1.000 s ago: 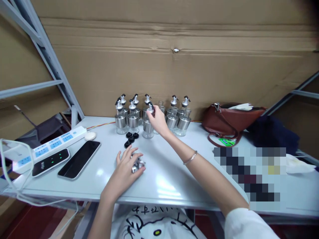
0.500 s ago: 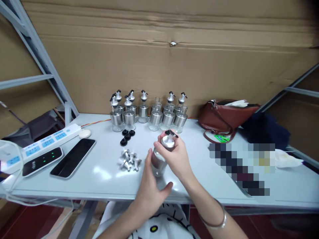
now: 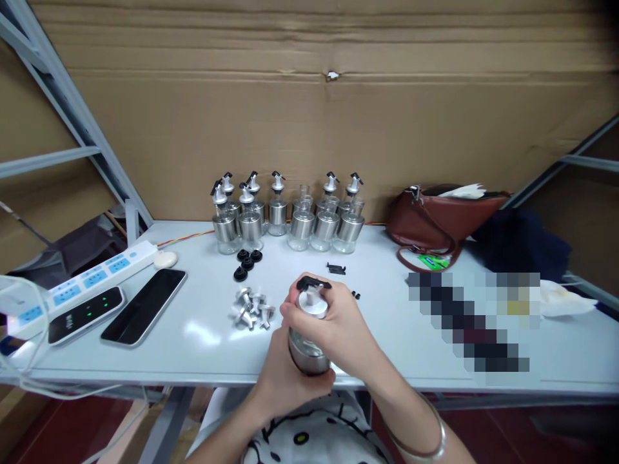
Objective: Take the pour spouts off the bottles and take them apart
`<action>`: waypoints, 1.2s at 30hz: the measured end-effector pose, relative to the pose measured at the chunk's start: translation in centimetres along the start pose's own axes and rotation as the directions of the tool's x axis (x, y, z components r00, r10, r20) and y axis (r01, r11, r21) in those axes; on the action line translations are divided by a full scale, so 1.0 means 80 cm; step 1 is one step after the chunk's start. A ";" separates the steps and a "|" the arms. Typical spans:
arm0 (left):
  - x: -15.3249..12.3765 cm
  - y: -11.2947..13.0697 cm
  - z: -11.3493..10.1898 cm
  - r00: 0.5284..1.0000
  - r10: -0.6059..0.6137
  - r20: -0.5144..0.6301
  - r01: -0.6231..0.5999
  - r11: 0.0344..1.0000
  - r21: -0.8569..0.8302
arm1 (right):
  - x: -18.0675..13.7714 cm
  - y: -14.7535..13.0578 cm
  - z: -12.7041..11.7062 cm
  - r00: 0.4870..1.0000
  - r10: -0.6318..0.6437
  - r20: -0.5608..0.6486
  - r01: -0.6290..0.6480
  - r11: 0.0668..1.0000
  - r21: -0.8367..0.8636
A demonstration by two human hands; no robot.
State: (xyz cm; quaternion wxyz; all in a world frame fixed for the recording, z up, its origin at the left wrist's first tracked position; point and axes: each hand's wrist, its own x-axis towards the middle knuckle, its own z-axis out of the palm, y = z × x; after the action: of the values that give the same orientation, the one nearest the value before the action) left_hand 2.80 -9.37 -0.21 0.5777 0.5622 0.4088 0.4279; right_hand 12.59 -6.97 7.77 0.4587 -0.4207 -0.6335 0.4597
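Observation:
Near the table's front edge I hold a small glass oil bottle (image 3: 307, 351) with a steel sleeve and a silver pourer cap with a black lever. My left hand (image 3: 285, 380) wraps round its lower body. My right hand (image 3: 333, 332) grips its neck and cap from the right. A pile of silver pourer caps (image 3: 252, 308) lies just left of the bottle. Three black rubber stoppers (image 3: 246, 263) sit farther back. Several similar bottles (image 3: 290, 219) stand in rows at the back of the white table (image 3: 193, 335), some without caps.
A small black part (image 3: 335, 267) and tiny black bits (image 3: 355, 295) lie behind my hands. At the left are a white power strip (image 3: 97, 274), a black device with green lights (image 3: 84, 312) and a phone (image 3: 144, 305). A brown bag (image 3: 442, 219) sits at the right.
My right hand took one bottle from the back rows and brought it to the front edge. My left hand left the pile of silver caps and closed round the bottle's body.

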 end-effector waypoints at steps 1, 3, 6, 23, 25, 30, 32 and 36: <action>-0.001 0.004 -0.003 1.000 -0.005 0.008 0.005 0.999 -0.037 | 0.001 -0.001 -0.002 0.999 0.024 0.045 -0.026 0.999 0.044; -0.001 0.006 -0.008 0.993 -0.013 0.116 0.031 0.988 -0.154 | 0.003 -0.002 -0.009 0.980 0.091 0.175 -0.117 0.982 0.149; 0.004 -0.012 -0.013 0.844 -0.019 0.536 0.256 0.893 -0.371 | 0.004 0.001 -0.018 0.905 0.140 0.402 -0.287 0.898 0.333; 0.001 -0.058 0.014 0.517 0.571 0.638 0.766 0.025 -0.643 | 0.019 0.042 0.023 0.995 0.099 0.019 -0.062 0.449 0.891; 0.005 -0.067 0.011 0.512 0.548 0.662 0.774 0.041 -0.632 | 0.020 0.044 0.022 0.986 0.153 -0.073 -0.018 0.522 0.853; 0.001 -0.064 0.014 0.522 0.516 0.679 0.732 0.137 -0.667 | 0.012 0.041 0.020 0.965 0.023 -0.259 0.148 0.771 0.620; 0.000 -0.060 0.017 0.514 0.543 0.665 0.705 0.175 -0.688 | 0.007 0.036 0.018 0.946 -0.084 -0.313 0.237 0.838 0.492; 0.003 -0.056 0.014 0.560 0.437 0.704 0.604 0.366 -0.708 | 0.002 0.028 0.009 0.744 -0.415 -0.524 0.501 0.865 0.028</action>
State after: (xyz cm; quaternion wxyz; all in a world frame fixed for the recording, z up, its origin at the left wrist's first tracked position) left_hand 4.08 -9.46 -4.69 0.9255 0.2350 -0.1943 0.2245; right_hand 12.11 -6.48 5.55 0.7394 -0.3163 -0.5353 0.2584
